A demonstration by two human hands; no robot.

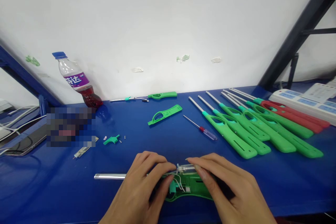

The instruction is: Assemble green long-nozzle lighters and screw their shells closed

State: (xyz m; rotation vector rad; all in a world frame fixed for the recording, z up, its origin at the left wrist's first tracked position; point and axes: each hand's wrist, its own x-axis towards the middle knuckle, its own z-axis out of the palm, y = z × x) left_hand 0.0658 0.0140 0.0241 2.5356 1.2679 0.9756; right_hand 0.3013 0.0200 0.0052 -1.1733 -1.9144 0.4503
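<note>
An opened green lighter casing point(196, 189) lies at the front centre, its metal tube point(110, 176) pointing left. White wires point(179, 181) and a teal piece show inside it. My left hand point(143, 187) is closed at the casing's left part, thumb and fingers near the wires; what its fingertips pinch is too small to make out. Between the thumb and fingers of my right hand point(228, 187) is a clear plastic cylinder point(187, 168), held along the casing's upper edge.
Assembled green lighters point(231, 134) and red ones point(296, 115) lie at right, beside a screwdriver point(207, 133). Behind are a green shell point(168, 113) and another opened lighter point(164, 95). Small parts point(112, 140), a bottle point(78, 80) and a phone point(28, 140) are at left.
</note>
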